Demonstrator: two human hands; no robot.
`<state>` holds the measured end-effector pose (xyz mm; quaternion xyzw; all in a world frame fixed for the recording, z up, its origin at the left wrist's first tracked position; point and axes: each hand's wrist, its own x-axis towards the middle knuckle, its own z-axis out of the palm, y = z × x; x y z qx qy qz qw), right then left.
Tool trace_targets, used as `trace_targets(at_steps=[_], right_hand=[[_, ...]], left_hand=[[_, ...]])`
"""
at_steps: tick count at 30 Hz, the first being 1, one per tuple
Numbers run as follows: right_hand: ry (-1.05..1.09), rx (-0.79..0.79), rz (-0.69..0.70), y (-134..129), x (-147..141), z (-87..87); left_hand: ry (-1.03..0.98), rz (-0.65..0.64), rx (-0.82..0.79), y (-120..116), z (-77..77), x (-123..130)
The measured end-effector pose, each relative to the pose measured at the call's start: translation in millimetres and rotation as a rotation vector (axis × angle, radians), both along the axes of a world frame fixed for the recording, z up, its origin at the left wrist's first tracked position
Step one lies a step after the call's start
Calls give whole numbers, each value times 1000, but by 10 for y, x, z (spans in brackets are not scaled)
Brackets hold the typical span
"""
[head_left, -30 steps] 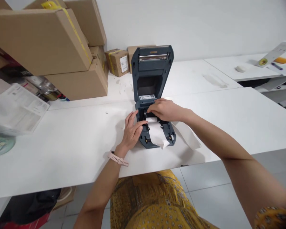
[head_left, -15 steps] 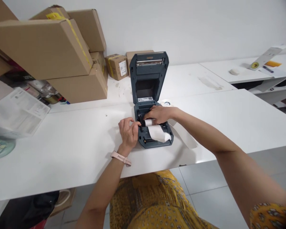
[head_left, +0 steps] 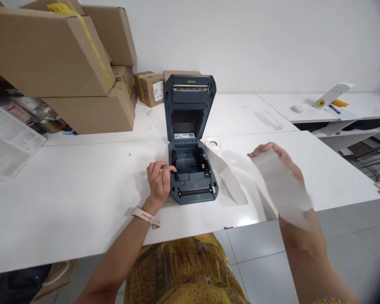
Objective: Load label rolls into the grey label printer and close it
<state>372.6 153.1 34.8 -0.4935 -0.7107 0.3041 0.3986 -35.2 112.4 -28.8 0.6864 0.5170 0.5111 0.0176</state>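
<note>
A dark grey label printer (head_left: 193, 185) stands on the white table with its lid (head_left: 190, 101) raised. Its roll compartment holds no roll. My left hand (head_left: 160, 179) has curled fingers on the printer's left edge; what they grip, if anything, is too small to tell. To the right of the printer, my right hand (head_left: 272, 156) holds a white paper roll with a long loose strip (head_left: 283, 188) that hangs over my wrist, blurred. A second white paper strip (head_left: 228, 177) lies beside the printer, by a white roll (head_left: 213, 144).
Large cardboard boxes (head_left: 82, 114) are stacked at the back left, with a small box (head_left: 150, 89) beside them. A clear package (head_left: 11, 141) is at the far left. A tape roll (head_left: 320, 103) and pen (head_left: 334, 109) lie at the back right.
My right hand has moved out of the printer to the right, taking the white paper with it. The compartment now shows bare. My left hand stays at the printer's left edge.
</note>
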Motion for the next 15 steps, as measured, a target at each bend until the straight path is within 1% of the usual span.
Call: trace_targets(at_steps=[1,2,3,6,8,10,12,15], right_hand=[[98,-150,62,10,4,-94],[147,-235,101,40,-17,-179],[169,-283,132,83,-58,-256],[150,-322,181,209,-239,-438],[133,-337,210,244,-328,-512],[120,-360,247,244,-335,-541],[123,-379,264,244,-260,-526],[169,-362,204,335,-126,-428]], left_hand=[[0,2,-4,0,-1,0],[2,4,-7,-2,-2,1],[4,5,-8,-4,-2,1],[2,2,5,-11,0,3],[5,-3,20,-13,2,3],[13,-4,26,-8,0,0],[21,-13,23,3,-6,-4],[29,-53,25,23,-21,-8]])
